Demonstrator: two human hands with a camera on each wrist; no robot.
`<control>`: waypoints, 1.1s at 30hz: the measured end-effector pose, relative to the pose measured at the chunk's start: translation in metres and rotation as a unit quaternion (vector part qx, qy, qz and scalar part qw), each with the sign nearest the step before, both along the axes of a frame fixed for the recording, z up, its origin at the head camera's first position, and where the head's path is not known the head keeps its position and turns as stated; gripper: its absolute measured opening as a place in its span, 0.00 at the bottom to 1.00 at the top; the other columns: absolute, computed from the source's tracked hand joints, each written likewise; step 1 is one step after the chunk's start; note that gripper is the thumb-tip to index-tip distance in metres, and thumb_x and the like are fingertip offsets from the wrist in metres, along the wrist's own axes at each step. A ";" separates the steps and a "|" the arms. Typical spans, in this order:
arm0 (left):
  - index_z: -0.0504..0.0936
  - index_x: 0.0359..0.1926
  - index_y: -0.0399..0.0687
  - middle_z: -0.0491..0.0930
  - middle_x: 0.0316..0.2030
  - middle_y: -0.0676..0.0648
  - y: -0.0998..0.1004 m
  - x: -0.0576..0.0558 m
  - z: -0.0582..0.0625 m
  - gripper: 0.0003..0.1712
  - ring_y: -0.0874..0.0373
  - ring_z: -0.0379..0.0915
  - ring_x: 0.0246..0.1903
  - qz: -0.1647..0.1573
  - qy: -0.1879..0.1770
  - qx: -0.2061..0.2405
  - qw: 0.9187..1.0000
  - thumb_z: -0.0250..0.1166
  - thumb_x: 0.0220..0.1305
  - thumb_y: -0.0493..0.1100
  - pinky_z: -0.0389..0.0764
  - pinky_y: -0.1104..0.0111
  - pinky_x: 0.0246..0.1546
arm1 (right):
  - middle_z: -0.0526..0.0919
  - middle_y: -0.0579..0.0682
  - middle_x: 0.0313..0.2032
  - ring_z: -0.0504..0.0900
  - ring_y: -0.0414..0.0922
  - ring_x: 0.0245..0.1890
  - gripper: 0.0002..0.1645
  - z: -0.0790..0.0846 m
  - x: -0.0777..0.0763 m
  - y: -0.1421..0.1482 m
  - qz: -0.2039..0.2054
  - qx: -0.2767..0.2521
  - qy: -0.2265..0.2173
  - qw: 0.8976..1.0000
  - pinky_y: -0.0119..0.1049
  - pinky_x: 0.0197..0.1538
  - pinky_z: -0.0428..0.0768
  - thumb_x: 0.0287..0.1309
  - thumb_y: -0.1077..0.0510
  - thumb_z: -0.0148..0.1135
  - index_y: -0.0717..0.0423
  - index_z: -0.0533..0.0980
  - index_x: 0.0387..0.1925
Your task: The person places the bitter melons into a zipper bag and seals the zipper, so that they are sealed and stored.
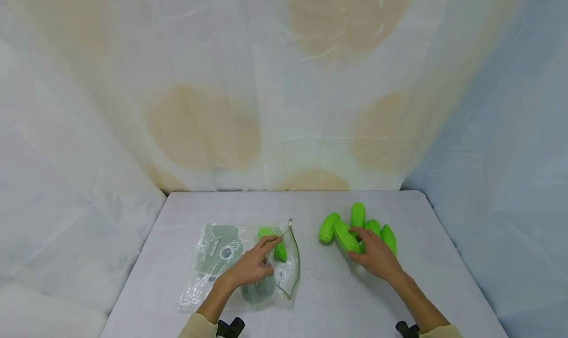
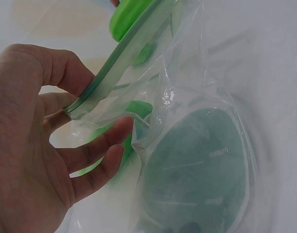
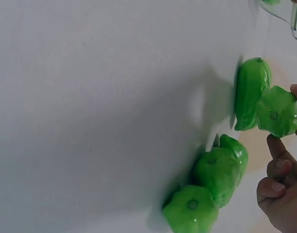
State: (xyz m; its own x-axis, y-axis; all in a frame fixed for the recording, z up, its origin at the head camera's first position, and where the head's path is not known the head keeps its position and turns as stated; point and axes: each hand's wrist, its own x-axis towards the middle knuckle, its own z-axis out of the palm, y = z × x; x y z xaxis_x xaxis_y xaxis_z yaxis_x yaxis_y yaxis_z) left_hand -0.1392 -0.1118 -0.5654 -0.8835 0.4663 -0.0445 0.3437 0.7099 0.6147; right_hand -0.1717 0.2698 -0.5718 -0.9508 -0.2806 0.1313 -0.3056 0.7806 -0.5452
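My left hand (image 1: 252, 265) pinches the rim of a clear zip bag (image 1: 290, 274) with a green edge, holding its mouth apart. Inside the bag lies a bright green cucumber-like vegetable (image 1: 280, 251), seen through the film. In the left wrist view, thumb and fingers grip the green zip strip (image 2: 109, 65). On the right, my right hand (image 1: 377, 256) holds another green cucumber (image 1: 343, 235) between thumb and fingertips, its lobed end (image 3: 278, 111) facing the right wrist camera. Several more lie around it, among them one cucumber (image 1: 328, 228) to its left and another (image 1: 388, 237) to its right.
The bag lies flat on the left of a pale table (image 1: 319, 298), with grey-green printed patches (image 1: 217, 249) on it. Behind the table hangs a pale curtain (image 1: 275, 131) with tan spots, and similar sheets close off both sides.
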 end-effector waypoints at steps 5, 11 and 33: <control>0.59 0.78 0.61 0.58 0.74 0.57 0.000 0.000 0.001 0.47 0.68 0.71 0.29 0.002 -0.003 0.002 1.000 0.60 0.54 0.40 0.71 0.71 0.23 | 0.79 0.50 0.46 0.76 0.44 0.42 0.37 -0.001 0.000 -0.002 0.004 -0.008 0.004 1.000 0.39 0.40 0.75 0.54 0.50 0.73 0.49 0.72 0.65; 0.59 0.78 0.59 0.57 0.74 0.57 0.000 0.001 0.002 0.47 0.68 0.72 0.29 -0.002 -0.009 0.011 1.000 0.60 0.55 0.40 0.71 0.71 0.22 | 0.80 0.50 0.45 0.77 0.45 0.41 0.36 0.000 0.002 -0.005 0.011 -0.016 0.008 1.000 0.37 0.37 0.75 0.54 0.50 0.73 0.48 0.72 0.64; 0.59 0.78 0.56 0.57 0.74 0.56 -0.001 0.002 0.002 0.47 0.68 0.71 0.27 -0.003 -0.010 0.015 1.000 0.60 0.55 0.40 0.70 0.71 0.20 | 0.79 0.49 0.47 0.77 0.46 0.45 0.36 0.003 0.004 -0.014 0.014 -0.017 -0.001 1.000 0.40 0.41 0.76 0.55 0.51 0.73 0.48 0.72 0.65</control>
State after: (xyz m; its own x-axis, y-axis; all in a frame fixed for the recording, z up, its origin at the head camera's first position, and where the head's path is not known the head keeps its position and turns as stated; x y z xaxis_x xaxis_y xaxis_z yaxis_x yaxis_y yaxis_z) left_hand -0.1376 -0.1127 -0.5638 -0.8797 0.4732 -0.0477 0.3355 0.6885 0.6429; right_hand -0.1681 0.2554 -0.5684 -0.9430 -0.3025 0.1390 -0.3258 0.7533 -0.5712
